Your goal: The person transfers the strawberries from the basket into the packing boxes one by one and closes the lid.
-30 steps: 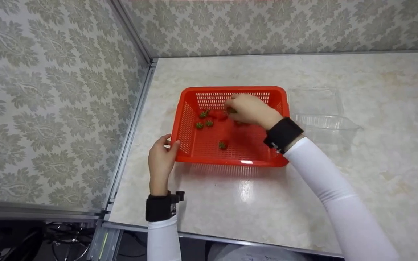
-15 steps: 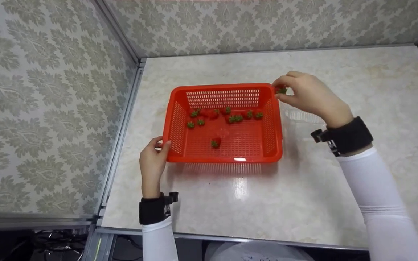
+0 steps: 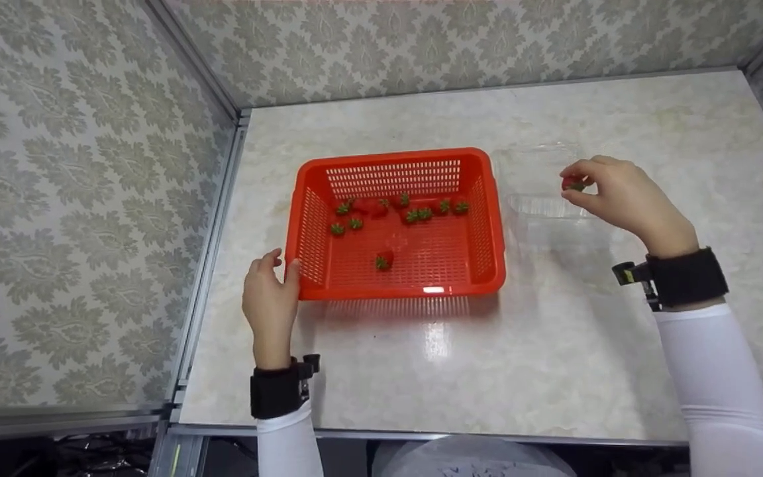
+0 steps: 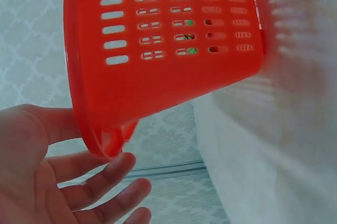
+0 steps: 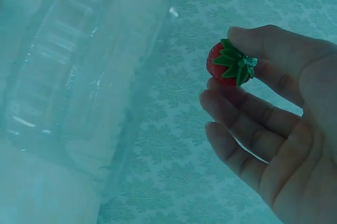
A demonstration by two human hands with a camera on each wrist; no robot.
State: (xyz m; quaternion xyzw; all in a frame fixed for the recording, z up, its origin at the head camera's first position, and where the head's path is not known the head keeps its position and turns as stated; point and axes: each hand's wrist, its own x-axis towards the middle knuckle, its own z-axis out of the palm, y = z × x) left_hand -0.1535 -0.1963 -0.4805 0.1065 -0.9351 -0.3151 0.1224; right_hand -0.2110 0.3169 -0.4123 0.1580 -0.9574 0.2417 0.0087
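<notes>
Since a second ago, the right hand (image 3: 623, 195) has left the red basket (image 3: 315, 225) and now pinches a strawberry (image 5: 227, 65) over the clear plastic clamshell (image 3: 540, 192) beside it. That light fingertip pinch could let the berry slip onto the marble counter (image 3: 554, 344). Nothing shows inside the clamshell; about ten strawberries (image 3: 414, 213) lie in the basket. The left hand (image 3: 269, 305) rests with relaxed fingers against the basket's near left corner.

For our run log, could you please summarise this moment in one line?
right hand: pinches strawberry above clear container | left hand: holds red basket corner
</notes>
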